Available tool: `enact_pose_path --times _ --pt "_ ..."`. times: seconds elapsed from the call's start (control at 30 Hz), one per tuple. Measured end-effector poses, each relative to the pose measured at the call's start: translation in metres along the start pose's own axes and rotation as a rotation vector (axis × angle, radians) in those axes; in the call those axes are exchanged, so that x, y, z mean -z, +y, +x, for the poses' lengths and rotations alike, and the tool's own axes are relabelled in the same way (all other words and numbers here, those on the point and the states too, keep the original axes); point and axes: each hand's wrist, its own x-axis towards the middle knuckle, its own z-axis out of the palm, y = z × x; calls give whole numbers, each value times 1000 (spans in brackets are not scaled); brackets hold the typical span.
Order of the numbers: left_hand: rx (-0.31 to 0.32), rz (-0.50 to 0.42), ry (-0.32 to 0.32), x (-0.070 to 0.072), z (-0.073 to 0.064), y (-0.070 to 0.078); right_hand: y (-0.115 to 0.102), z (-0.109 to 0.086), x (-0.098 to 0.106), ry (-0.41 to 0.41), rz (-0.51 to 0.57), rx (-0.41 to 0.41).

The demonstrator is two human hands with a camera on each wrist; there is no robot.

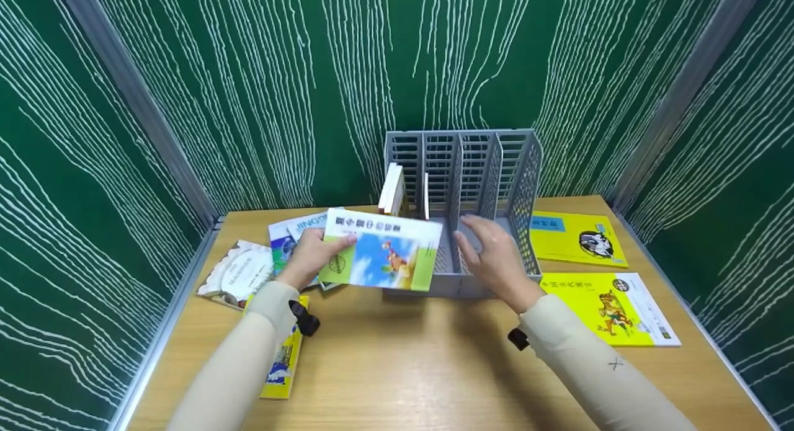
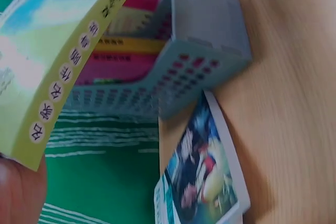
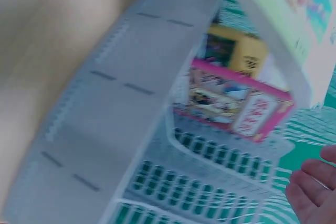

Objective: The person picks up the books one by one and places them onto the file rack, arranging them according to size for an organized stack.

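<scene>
My left hand grips a book by its left end, thumb on the cover. The cover is white, green and sky blue with a small cartoon figure, and the left wrist view shows its light green spine. The book is held up in front of a grey file rack with several upright compartments. My right hand is raised over the rack's front right part, fingers apart and holding nothing. In the rack's left compartments stand some books; the right wrist view shows one with a pink border.
Left of the rack lie overlapping books, a white scalloped-edge book and a yellow book partly under my left sleeve. Two yellow books lie on the right of the wooden table. Green patterned walls enclose it.
</scene>
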Motion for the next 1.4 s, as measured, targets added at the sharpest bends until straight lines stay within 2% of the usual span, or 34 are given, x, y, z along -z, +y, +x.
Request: enact_pose_path --times 0.13,0.3,0.47,0.63,0.77,0.93,1.13,1.3,1.4 --pt "6 -124 69 -10 -1 4 -15 3 5 49 -11 118" --pt "40 -262 133 -24 -5 11 -30 2 5 73 -53 295" --pt "50 -416 148 -41 -13 20 -43 0 3 37 -102 425" --pt "52 -492 170 -56 -22 29 -56 -3 0 -36 -160 490" --pt "75 -517 175 -67 -27 35 -62 -4 -4 -76 -218 498" --pt "95 -539 187 -81 -31 41 -66 -4 -6 -115 -245 432" --pt "141 -561 203 -94 -36 49 -65 -3 -7 -89 -312 393" --pt "111 -625 162 -98 -36 54 -64 -3 -6 -94 -362 391" --pt "74 -652 113 -99 -36 57 -62 -3 -6 -103 -378 399"
